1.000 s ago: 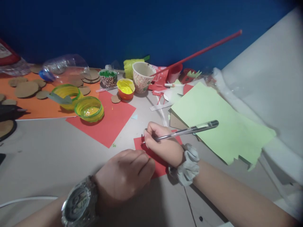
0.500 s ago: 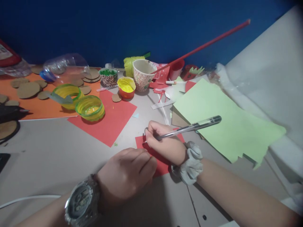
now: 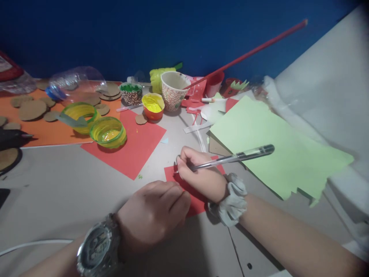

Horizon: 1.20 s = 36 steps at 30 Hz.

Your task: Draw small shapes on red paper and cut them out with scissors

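Observation:
A small sheet of red paper [image 3: 196,207] lies flat on the table, partly covered by both hands. My right hand [image 3: 198,169] is closed around a clear pen with a black cap end [image 3: 230,159]. The pen's tip touches the paper near its upper left corner. My left hand [image 3: 157,211] rests over the paper's lower left edge with its fingers curled under. Its fingertips are hidden, and I cannot tell what they hold, if anything.
Behind the hands stand a patterned paper cup [image 3: 173,94] with a long red stick [image 3: 259,48], a yellow paint cup [image 3: 153,109] and a green paint cup [image 3: 131,98]. Two yellow-green plastic rings [image 3: 108,132] sit left on red paper [image 3: 144,142]. Light green sheets [image 3: 276,150] lie right.
The pen's upper end has swung slightly right, while its tip stays near the same corner of the red paper. My left hand holds its place on the paper. The view has shifted a little.

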Each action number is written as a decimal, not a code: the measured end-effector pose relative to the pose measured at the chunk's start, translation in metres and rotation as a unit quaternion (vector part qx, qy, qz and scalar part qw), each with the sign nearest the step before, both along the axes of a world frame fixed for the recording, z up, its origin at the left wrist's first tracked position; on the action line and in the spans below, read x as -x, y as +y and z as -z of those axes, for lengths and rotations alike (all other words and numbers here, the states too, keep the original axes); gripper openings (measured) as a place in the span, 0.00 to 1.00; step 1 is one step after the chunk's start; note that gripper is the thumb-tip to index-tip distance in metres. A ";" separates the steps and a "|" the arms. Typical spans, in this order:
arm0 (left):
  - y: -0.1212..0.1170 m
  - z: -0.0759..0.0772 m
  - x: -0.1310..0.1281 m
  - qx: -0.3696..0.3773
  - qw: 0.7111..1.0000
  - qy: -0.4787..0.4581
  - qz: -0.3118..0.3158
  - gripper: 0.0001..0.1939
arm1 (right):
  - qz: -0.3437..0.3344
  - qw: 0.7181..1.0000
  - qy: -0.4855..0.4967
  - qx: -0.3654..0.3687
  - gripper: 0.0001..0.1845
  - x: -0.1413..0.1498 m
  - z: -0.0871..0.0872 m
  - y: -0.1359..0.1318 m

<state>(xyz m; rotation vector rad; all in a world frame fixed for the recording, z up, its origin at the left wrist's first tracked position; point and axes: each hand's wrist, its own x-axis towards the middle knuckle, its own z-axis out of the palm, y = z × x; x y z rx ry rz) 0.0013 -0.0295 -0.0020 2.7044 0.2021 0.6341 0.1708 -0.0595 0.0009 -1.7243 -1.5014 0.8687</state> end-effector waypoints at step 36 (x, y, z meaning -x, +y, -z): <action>-0.003 0.002 0.000 -0.033 0.999 -0.014 0.018 0.09 | 0.011 0.993 0.111 0.029 0.13 -0.004 0.001 0.000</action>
